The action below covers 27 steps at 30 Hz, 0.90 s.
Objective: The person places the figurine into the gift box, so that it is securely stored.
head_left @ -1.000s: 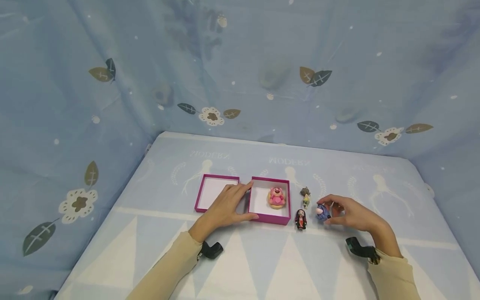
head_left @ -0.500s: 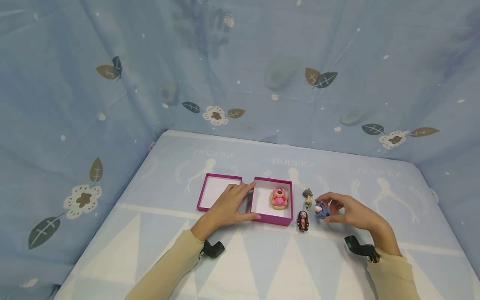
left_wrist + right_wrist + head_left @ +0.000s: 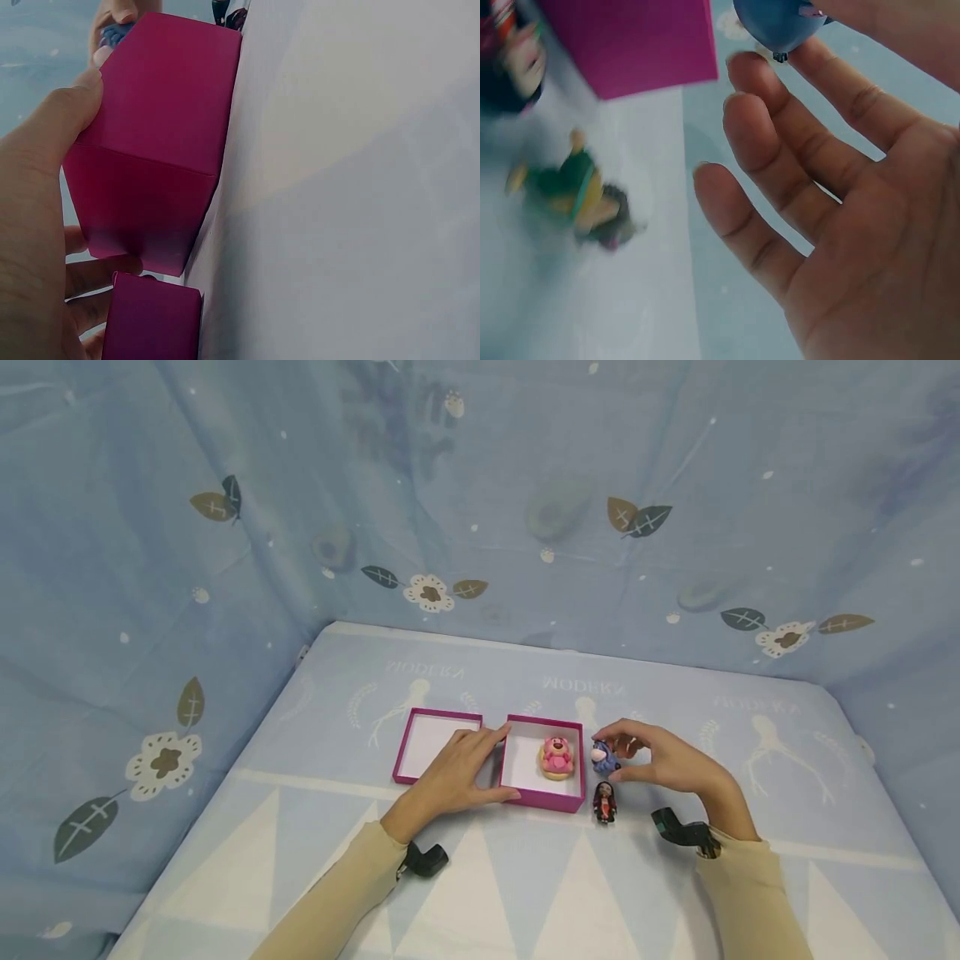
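In the head view, my left hand (image 3: 450, 774) spans the left side of an open magenta box (image 3: 540, 799), thumb at the near corner and fingers at the far one. Inside the box, toward its right, sits a pink bear figurine (image 3: 557, 757). My right hand (image 3: 671, 760) pinches a blue donkey figurine (image 3: 603, 759) between thumb and fingers, held up just right of the box. Below it on the table lies a dark-haired doll figurine (image 3: 604, 802). The right wrist view shows a green-clad figurine (image 3: 574, 187), blurred, lying under the right hand; the head view hides it.
A shallow magenta lid (image 3: 431, 741) with a white inside lies left of the box, partly behind my left hand. The table (image 3: 517, 893) has a pale blue and white patterned cloth. Blue printed curtains (image 3: 480, 527) enclose its back and sides.
My right hand has lifted the blue donkey figurine and carried it left toward the box, passing over the green-clad figurine. The left hand stays on the box.
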{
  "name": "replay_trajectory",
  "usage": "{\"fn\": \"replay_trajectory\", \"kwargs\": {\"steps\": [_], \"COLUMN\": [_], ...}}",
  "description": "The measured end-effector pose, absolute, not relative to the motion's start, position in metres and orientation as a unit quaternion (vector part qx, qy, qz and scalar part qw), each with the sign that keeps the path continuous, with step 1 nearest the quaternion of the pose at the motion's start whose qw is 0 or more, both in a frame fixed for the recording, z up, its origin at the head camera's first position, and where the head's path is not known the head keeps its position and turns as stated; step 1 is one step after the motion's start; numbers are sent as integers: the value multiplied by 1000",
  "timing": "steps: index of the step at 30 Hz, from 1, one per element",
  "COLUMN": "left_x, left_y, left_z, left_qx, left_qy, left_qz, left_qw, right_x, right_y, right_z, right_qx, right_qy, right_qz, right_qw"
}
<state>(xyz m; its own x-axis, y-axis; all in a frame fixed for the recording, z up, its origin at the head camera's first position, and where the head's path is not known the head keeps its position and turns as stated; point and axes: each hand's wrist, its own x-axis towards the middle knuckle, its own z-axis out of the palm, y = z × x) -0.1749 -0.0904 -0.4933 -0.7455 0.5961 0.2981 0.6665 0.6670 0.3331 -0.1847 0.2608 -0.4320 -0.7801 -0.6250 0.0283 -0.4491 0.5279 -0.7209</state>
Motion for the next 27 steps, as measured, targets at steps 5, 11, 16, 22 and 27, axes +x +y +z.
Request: {"fn": "replay_trajectory", "kwargs": {"steps": [5,11,16,22,27], "left_x": [-175,-176,-177,-177,-177], "left_y": [-90,-89,-89,-89,-89], "left_z": [-492,-493,-495,-496,-496], "left_qx": [-347,-346,-343,-346,-348], "left_qy": [-908,-910,-912,-911,-909], "left_qz": [-219,-214,-208,-208,-212], "left_qw": [81,81,80,82,82], "right_x": [-193,-205,-210,-213,-213], "right_y": [247,236,225,213,207], "right_z": [-428,-429,-434,-440,-444], "right_qx": [-322,-346,-359,-366,-354], "right_qy": [860,848,837,829,832], "right_qz": [-379,-382,-387,-392,-392], "right_qw": [114,121,140,157,169]}}
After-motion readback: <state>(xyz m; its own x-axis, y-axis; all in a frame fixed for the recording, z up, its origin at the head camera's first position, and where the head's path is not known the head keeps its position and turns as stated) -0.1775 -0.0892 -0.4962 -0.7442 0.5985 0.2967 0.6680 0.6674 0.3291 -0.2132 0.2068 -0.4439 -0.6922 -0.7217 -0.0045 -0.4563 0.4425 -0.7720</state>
